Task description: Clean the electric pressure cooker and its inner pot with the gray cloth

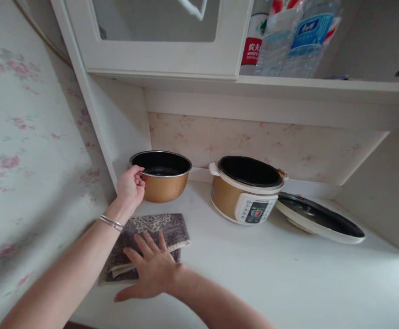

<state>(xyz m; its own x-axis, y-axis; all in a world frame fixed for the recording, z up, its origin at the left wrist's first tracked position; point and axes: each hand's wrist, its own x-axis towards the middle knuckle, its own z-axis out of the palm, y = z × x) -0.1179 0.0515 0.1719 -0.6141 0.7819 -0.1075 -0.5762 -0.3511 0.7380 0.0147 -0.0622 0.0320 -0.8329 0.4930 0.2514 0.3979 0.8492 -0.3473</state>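
My left hand (pixel 131 186) pinches the near left rim of a gold inner pot (pixel 165 188) with a black inside. The pot stands upright on the white counter, near the left side panel. My right hand (pixel 153 265), fingers spread, is over a folded dark patterned cloth (pixel 158 224) in front of the pot and seems to rest on it. Right of the pot stands a gold and white rice cooker (pixel 225 194) with its top open and a control panel in front. Its detached lid (pixel 322 221) lies tilted at the right, dark inner side up.
Above the counter (pixel 254 278) hangs a white cupboard with a glass door (pixel 165 57). Plastic water bottles (pixel 295 45) stand on its open shelf. A flower-papered wall (pixel 24 137) closes the left side, and a panel (pixel 387 183) the right.
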